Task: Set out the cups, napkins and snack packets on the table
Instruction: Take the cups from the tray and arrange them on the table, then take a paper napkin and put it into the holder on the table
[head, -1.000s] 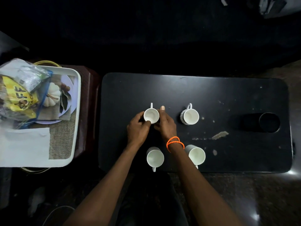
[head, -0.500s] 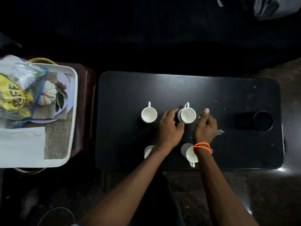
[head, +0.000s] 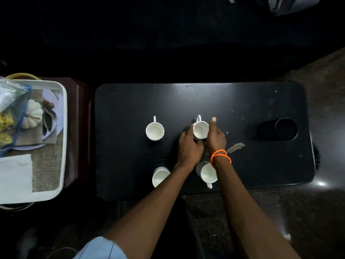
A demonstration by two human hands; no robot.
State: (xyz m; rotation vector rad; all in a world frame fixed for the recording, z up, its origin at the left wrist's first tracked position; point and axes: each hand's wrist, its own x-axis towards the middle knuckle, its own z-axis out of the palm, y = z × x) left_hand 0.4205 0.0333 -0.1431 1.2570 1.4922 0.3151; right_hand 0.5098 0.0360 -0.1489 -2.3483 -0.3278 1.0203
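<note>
Several white cups stand on the black table point(head: 242, 101). My left hand point(head: 189, 146) and my right hand point(head: 215, 137) close around the far right cup point(head: 200, 129), one on each side; its handle points away from me. The far left cup point(head: 155, 130) stands free with its handle pointing away. The near left cup point(head: 159, 176) is partly hidden by my left forearm. The near right cup point(head: 208, 172) sits under my right wrist, handle toward me. Snack packets point(head: 9, 109) and a white napkin point(head: 15, 176) lie in the white tray point(head: 63, 146) at the left.
The tray rests on a dark red stool point(head: 78, 128) left of the table. A round cup-holder recess point(head: 285, 128) is sunk into the table's right end. A pale scuff point(head: 236, 146) marks the tabletop beside my right hand. Dark floor surrounds the table.
Both hands left the far left cup, moved right and closed around the far right cup. That cup's handle has turned from tilted to pointing straight away.
</note>
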